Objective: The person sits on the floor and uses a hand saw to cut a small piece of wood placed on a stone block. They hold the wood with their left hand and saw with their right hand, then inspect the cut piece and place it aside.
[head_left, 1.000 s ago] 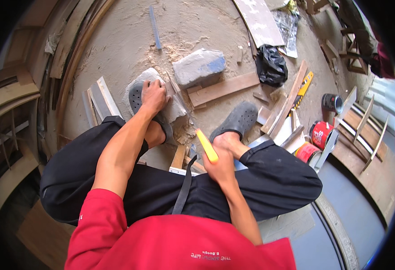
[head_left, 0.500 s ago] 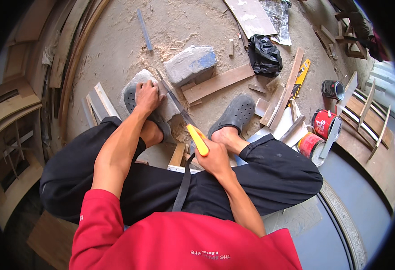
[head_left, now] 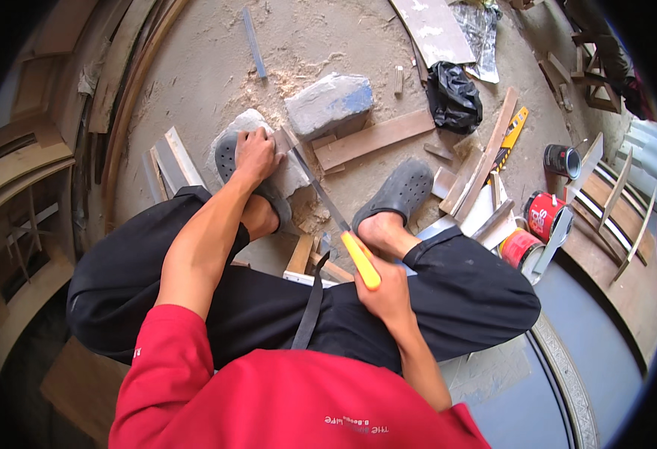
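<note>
A handsaw (head_left: 322, 194) with a yellow handle is gripped in my right hand (head_left: 385, 286), which is closed around the handle above my lap. Its blade slants away from me to the far left, its front part lying against a small brown piece of wood (head_left: 283, 141). My left hand (head_left: 258, 156) is closed on that piece, pressing it onto a rough grey block (head_left: 292, 177) beside my left clog (head_left: 226, 159). The fingers hide much of the wood. Sawdust lies around the block.
A second pale block (head_left: 328, 103) and a plank (head_left: 377, 139) lie ahead. On the right are a black plastic bag (head_left: 454, 97), wood strips, a second yellow saw (head_left: 509, 135) and several paint cans (head_left: 545, 213). Curved wooden frames (head_left: 21, 176) stand at the left.
My right hand has drawn the saw back toward me and to the right. My left hand stays on the wood. The whole view has shifted slightly.
</note>
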The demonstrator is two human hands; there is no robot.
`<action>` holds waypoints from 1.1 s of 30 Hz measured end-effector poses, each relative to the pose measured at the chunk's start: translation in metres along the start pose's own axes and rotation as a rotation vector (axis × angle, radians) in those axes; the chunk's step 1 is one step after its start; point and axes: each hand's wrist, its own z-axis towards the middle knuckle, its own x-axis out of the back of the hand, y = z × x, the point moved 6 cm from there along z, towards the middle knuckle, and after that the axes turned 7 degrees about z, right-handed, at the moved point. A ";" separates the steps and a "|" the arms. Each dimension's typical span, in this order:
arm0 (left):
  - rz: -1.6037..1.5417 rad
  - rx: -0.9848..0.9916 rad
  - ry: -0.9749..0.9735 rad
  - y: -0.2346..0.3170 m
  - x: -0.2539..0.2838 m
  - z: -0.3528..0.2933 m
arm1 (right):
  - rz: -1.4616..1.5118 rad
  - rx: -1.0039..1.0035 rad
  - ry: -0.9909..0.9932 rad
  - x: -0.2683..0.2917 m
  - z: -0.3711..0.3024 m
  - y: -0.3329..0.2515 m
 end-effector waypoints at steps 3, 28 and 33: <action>0.008 0.013 -0.039 -0.003 0.000 0.006 | -0.056 -0.037 0.004 -0.034 0.046 0.027; -0.049 0.032 -0.032 -0.005 -0.005 -0.004 | -0.033 -0.076 -0.019 -0.023 0.048 -0.009; -0.085 0.052 -0.004 -0.005 -0.005 -0.002 | -0.083 -0.119 -0.011 -0.009 0.015 -0.055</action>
